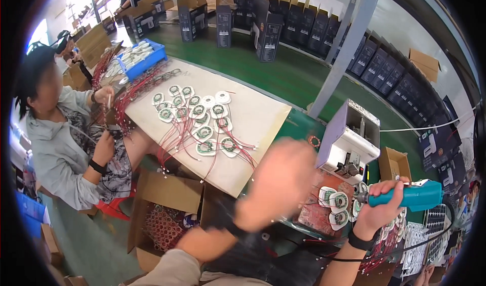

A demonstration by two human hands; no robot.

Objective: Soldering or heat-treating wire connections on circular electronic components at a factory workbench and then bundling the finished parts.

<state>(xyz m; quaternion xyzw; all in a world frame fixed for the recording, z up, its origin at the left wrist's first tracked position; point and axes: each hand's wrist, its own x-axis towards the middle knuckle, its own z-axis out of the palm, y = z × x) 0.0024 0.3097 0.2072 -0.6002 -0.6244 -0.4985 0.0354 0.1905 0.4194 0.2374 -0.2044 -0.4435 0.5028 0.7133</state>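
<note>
My right hand is wrapped round a teal electric screwdriver, its tip pointing left over several white round parts with green ring circuit boards. Those parts lie on a worn red board at the table's near right. My left hand is smeared by motion above the table, left of the red board; its fingers cannot be made out. A white and purple box-shaped machine stands just beyond the red board. A small orange-red ring lies beside it.
More round circuit-board parts with red wires spread over the pale tabletop. A co-worker sits at the left near a blue bin. An open carton stands below the table edge. Dark boxes line the back; a metal post rises behind the machine.
</note>
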